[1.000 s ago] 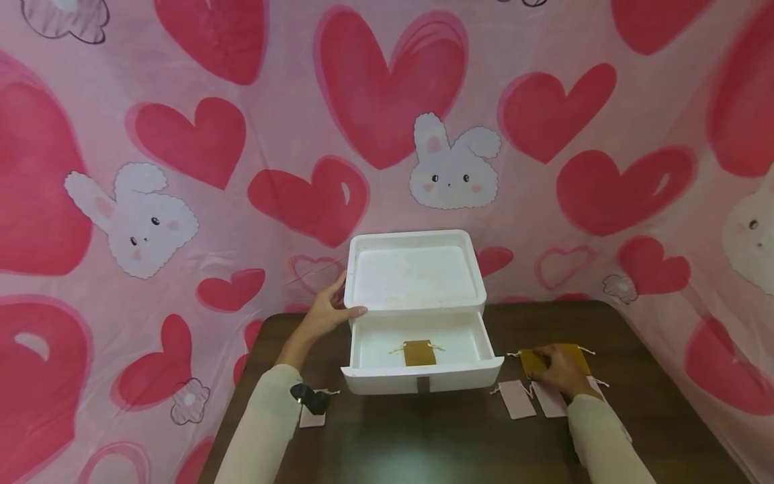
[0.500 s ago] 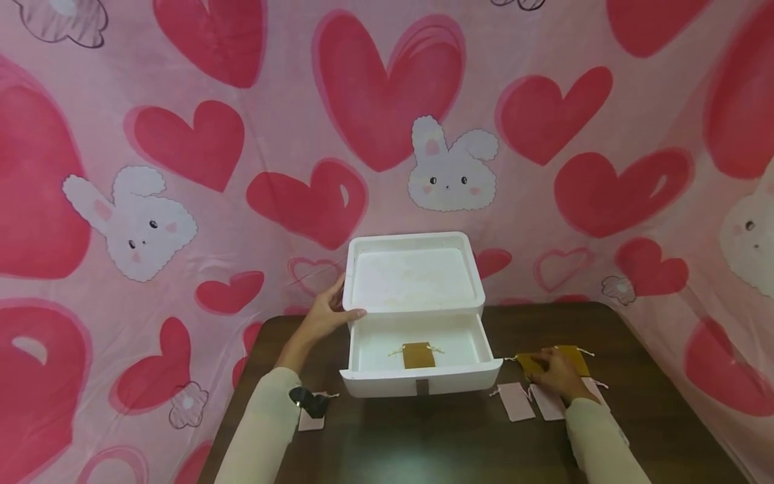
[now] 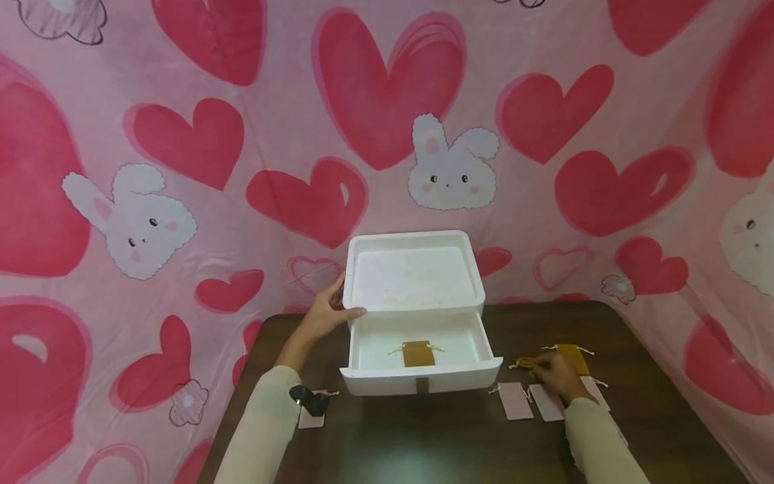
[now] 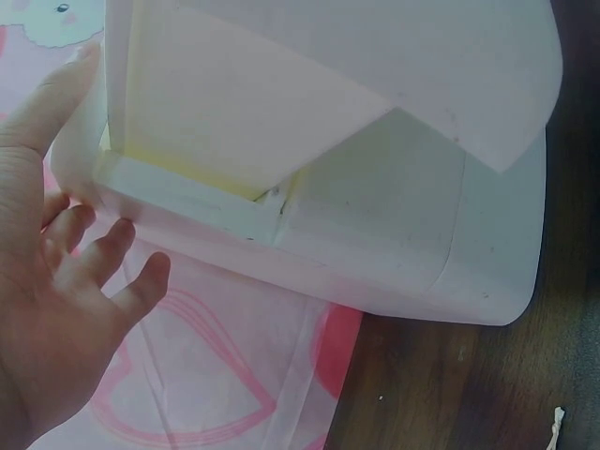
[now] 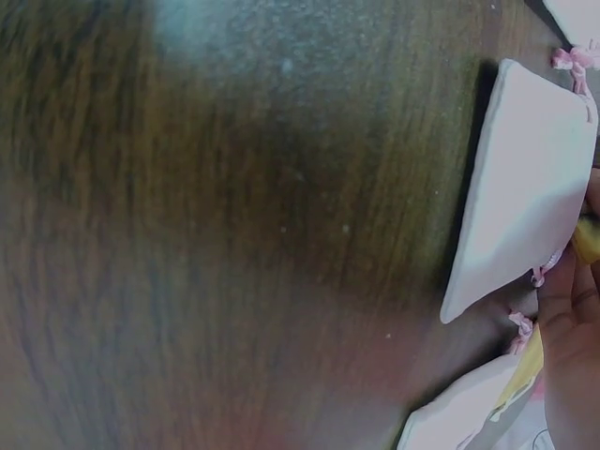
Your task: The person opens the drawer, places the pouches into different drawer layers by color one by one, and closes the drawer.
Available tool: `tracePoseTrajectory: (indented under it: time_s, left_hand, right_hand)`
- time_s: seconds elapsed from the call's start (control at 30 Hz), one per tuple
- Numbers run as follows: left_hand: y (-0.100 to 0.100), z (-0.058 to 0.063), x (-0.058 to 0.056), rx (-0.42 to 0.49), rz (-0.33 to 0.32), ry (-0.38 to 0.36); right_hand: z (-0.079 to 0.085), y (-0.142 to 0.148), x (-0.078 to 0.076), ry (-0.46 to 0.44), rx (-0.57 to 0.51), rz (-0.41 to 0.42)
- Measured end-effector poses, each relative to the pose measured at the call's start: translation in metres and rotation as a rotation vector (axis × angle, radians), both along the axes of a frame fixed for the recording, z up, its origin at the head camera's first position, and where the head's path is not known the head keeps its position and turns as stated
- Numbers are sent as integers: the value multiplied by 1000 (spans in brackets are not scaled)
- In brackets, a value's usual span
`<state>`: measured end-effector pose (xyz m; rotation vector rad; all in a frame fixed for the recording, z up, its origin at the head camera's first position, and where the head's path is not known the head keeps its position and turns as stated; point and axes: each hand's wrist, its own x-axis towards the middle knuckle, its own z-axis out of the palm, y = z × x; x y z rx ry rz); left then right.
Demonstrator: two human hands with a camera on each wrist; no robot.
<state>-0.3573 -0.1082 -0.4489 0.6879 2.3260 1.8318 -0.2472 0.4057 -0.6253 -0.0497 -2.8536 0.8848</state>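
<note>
Left hand (image 3: 326,312) gripping a white drawer unit (image 3: 414,275), right hand (image 3: 557,375) pinching a bunched mustard pouch (image 3: 527,363).
At left, a pale pink pouch (image 3: 311,419) lies partly hidden by the wrist; the thumb crosses the smooth, round-cornered unit's front edge. In the pulled-out drawer (image 3: 387,385), a flat mustard cloth pouch with cream cords rests. Rightward, a small pink pouch (image 3: 514,401) lies near the held one, which lay flatter a second ago and is now folded. Wood-grain tabletop (image 3: 411,444) runs before the drawer and through the narrow gap at its right edge.
</note>
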Motion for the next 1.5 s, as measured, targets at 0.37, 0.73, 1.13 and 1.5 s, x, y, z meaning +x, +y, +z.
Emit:
tracePoseTrajectory:
  time_s: [0.37,0.73,1.13,1.5]
  left_hand:
    - [0,0,-1,13,-8,5]
    - [-1,0,-1,4,-1,9]
    - [0,-3,-3,28,-14,3]
    - [0,-1,-2,27,-8,3]
  right_hand:
    - [-3,2,2,4,-31,8]
    - [7,1,8,43,-73,-24]
    - [31,-1,10,256,-92,-91]
    - [73,-8,5,462,-110,-63]
